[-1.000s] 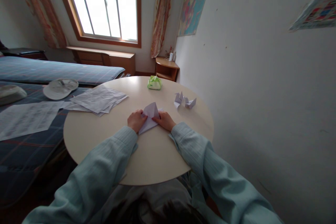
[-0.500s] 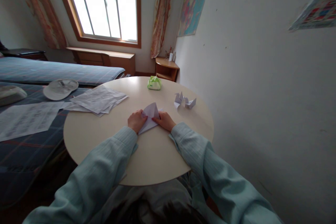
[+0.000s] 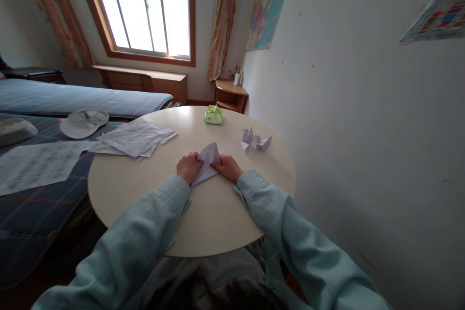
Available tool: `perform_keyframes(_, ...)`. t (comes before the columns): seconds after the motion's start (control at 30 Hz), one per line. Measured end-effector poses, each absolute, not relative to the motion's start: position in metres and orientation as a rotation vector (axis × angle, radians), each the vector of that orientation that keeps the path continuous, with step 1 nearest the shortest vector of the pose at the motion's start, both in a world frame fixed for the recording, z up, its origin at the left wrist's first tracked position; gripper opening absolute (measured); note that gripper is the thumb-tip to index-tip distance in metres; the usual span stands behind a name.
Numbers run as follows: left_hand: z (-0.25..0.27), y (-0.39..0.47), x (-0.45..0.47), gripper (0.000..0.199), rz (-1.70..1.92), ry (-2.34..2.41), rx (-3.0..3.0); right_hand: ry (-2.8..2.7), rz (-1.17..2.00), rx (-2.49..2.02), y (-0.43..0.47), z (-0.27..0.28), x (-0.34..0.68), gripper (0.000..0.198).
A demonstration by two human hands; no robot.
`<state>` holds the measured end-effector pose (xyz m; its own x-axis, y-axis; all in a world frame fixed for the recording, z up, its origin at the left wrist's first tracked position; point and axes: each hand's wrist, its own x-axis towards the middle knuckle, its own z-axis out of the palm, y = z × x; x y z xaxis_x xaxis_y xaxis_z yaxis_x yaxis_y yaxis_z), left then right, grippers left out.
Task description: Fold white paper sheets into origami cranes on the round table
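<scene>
Left hand [image 3: 189, 167] pinching left side of folded white paper [image 3: 209, 157], right hand [image 3: 229, 168] pinching its right side; thumbs on near face; paper between hands, around middle of round table [image 3: 218, 223], peaked flap raised; two folded paper birds [image 3: 264, 143] farther right, close together; green packet [image 3: 214, 115] near far edge; loose sheets [image 3: 140, 136] far left; pale cap [image 3: 83, 125] left of table, on plaid mattress [image 3: 39, 210].
</scene>
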<state>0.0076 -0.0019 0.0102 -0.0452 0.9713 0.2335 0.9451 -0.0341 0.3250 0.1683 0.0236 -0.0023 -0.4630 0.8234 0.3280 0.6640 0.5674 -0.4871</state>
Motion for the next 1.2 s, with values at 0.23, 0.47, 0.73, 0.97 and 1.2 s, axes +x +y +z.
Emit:
perform_keyframes(0.23, 0.012, -0.003, 0.009, 0.02, 0.611, 2.142, 2.128, -2.284, 0.384, -1.203, 0.023, -0.001, 0.167, 0.02)
perform_keyframes(0.47, 0.01, -0.003, 0.01, 0.017, 0.736, 2.065, 2.119, -2.277, 0.359, -1.228, 0.022, 0.001, 0.167, 0.02)
perform_keyframes(0.73, 0.005, -0.001, 0.01, 0.019, 0.875, 1.84, 2.171, -2.167, 0.334, -1.321, 0.024, -0.001, 0.168, 0.017)
perform_keyframes(0.97, -0.001, 0.002, 0.009, 0.023, 0.879, 1.7, 2.232, -2.171, 0.322, -1.322, 0.023, 0.0, 0.168, 0.018)
perform_keyframes(1.2, -0.005, 0.005, 0.008, 0.025, 0.92, 1.605, 2.279, -2.174, 0.33, -1.306, 0.024, -0.002, 0.168, 0.017)
